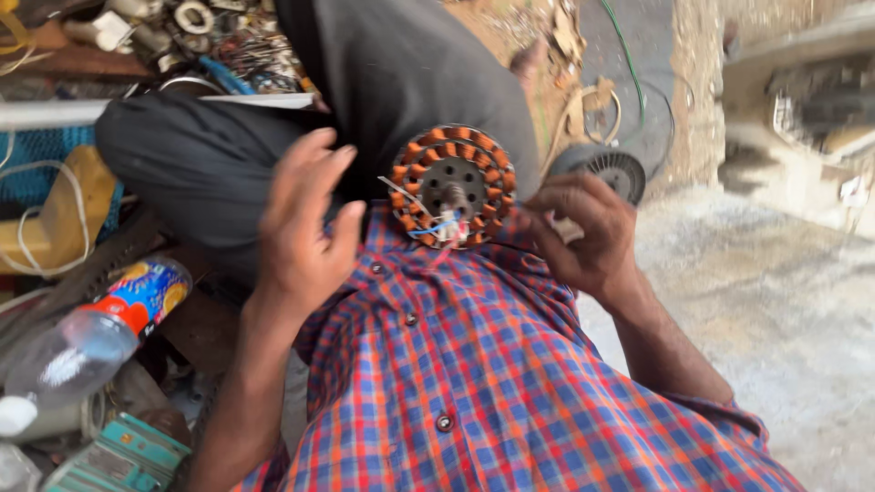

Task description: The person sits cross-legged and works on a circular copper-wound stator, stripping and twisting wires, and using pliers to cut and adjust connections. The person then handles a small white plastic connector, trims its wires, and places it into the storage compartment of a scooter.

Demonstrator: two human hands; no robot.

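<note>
Left hand (305,223): fingers (321,169) spread, empty, just left of the wound stator (453,187). Right hand (583,232): fingers curled around a small pale piece (567,230), just right of the stator. Stator rests on the lap against the checked shirt (474,364), copper coils ringing a grey hub. Plastic bottle (91,333) lies lower left.

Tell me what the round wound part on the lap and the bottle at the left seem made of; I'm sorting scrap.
The round wound part: likely copper wire coils, orange and shiny, around a dull grey metal core with holes. The bottle: clear plastic by its see-through look, with a bright printed label.
</note>
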